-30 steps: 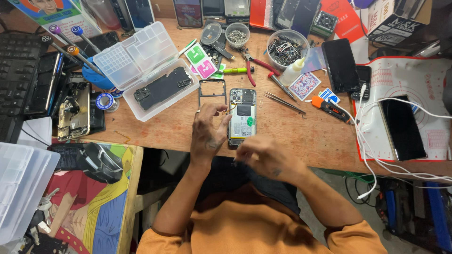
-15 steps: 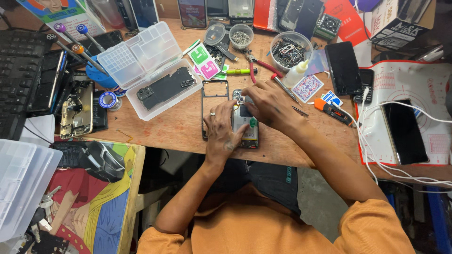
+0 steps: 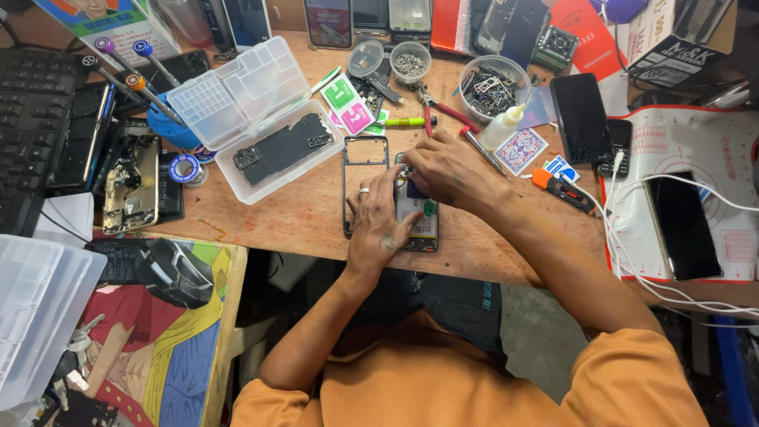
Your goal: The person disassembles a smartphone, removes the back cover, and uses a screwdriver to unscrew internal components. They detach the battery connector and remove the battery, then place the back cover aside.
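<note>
My left hand [image 3: 378, 225] lies flat on the opened phone [image 3: 417, 224], fingers spread and pressing down, the thumb stretched across its lower part; it grips nothing, just pins the phone to the wooden bench [image 3: 292, 217]. My right hand [image 3: 449, 168] is curled over the top end of the same phone, fingertips bunched together near the camera corner; they seem to pinch something small there, though my own knuckles hide it and I cannot tell what it is. The phone lies face down near the front edge of the bench, its back off, so a green patch of its insides shows between my hands. Touching its left side lies an empty black phone frame [image 3: 364, 175], partly under my left fingers. Further left stands a clear plastic box [image 3: 257, 119], lid open, with a dark phone part lying inside. Behind my right hand lie red-handled pliers [image 3: 439, 115] and a small white squeeze bottle [image 3: 503, 126], with a round tub of metal bits [image 3: 491, 82] just beyond.
</note>
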